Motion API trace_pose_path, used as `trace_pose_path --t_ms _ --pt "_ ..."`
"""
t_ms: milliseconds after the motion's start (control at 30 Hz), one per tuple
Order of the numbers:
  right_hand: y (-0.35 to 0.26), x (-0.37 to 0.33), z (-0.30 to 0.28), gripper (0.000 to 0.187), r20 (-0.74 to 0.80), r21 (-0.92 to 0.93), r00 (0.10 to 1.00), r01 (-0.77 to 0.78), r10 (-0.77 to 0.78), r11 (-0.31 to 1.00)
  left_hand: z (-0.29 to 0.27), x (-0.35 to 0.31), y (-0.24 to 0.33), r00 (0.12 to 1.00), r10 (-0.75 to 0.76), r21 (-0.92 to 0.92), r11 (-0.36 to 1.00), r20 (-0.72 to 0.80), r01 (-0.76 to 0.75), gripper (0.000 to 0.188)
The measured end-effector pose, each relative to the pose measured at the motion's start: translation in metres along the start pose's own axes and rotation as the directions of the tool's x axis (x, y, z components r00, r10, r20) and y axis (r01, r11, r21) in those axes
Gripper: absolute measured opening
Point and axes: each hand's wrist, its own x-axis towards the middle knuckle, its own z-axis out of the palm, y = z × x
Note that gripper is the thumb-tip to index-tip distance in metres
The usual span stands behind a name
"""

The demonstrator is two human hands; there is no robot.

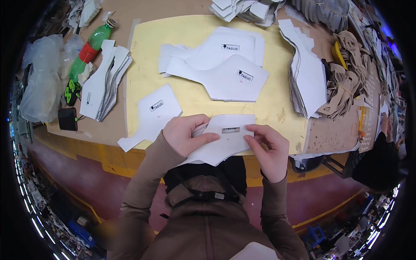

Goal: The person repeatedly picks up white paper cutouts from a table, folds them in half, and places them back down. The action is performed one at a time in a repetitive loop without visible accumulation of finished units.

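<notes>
Between my hands, at the near edge of the table, is a white cut piece (216, 149) with a small dark printed label, seemingly of fabric or leather. My left hand (184, 135) grips its left side, thumb on top and fingers underneath. My right hand (271, 149) pinches its right edge between thumb and fingers. A similar single white piece (158, 108) lies flat to the left of my left hand. Just beyond my hands, two overlapping stacks of the same pieces (236, 82) rest on the yellow sheet (195, 102).
More white stacks stand at the left (104, 82) and right (305, 71). A green bottle (93, 45), plastic bag (43, 82) and black phone-like object (67, 119) line the left. Tan strap-like bundles (346, 82) lie right. At the far right is another person (377, 164).
</notes>
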Motion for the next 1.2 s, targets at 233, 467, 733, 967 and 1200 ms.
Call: trace_pose_path --t_ms 233,467,733,967,1200 --pt "-0.002 0.007 -0.001 0.019 0.041 -0.157 0.999 0.005 0.001 0.988 0.003 0.007 -0.008 0.999 -0.042 -0.04 0.998 0.005 0.042 0.028" --pt "0.0 0.009 0.001 0.02 0.05 -0.22 0.998 0.056 -0.046 0.974 0.004 0.011 -0.009 0.997 -0.068 -0.062 0.996 0.02 0.069 0.03" --pt "0.0 0.011 -0.001 0.02 0.072 -0.252 0.996 0.071 -0.054 0.965 0.006 0.01 -0.005 0.994 -0.108 -0.033 0.994 -0.015 0.107 0.027" --pt "-0.001 0.012 -0.001 0.019 0.078 -0.249 0.996 0.063 -0.045 0.967 0.01 0.008 -0.005 0.993 -0.114 -0.038 0.993 -0.035 0.113 0.025" --pt "-0.004 0.013 0.001 0.021 0.051 -0.237 0.999 0.031 -0.019 0.971 0.013 0.007 -0.009 0.994 -0.104 -0.035 0.994 -0.045 0.103 0.024"
